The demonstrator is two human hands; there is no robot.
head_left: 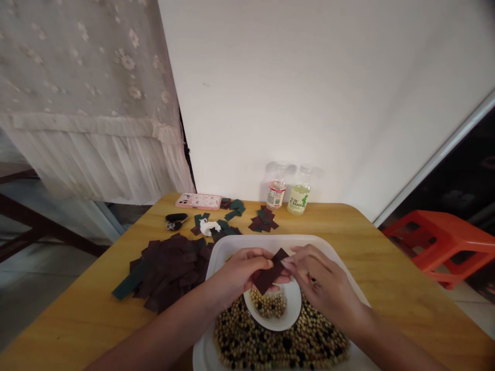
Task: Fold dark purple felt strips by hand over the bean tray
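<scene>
A small dark brown rectangular piece (269,275), perhaps cloth or a flat pouch, is held between my two hands above a white bowl (279,323). My left hand (247,265) grips it from the left, thumb on top. From the right, the fingers of my right hand (319,275) pinch its upper edge. Small round yellowish beads or seeds (266,305) lie in the bowl. Around the bowl, a white tray (278,240) holds many more yellowish and black ones (270,350). My hands partly cover the bowl's far side.
Left of the tray lies a pile of dark brown pieces (174,268) with some green ones. Behind are smaller piles (263,219), a crumpled white tissue (209,227), a pink-cased phone (198,201), keys (176,220) and two bottles (276,195). An orange stool (452,242) stands right.
</scene>
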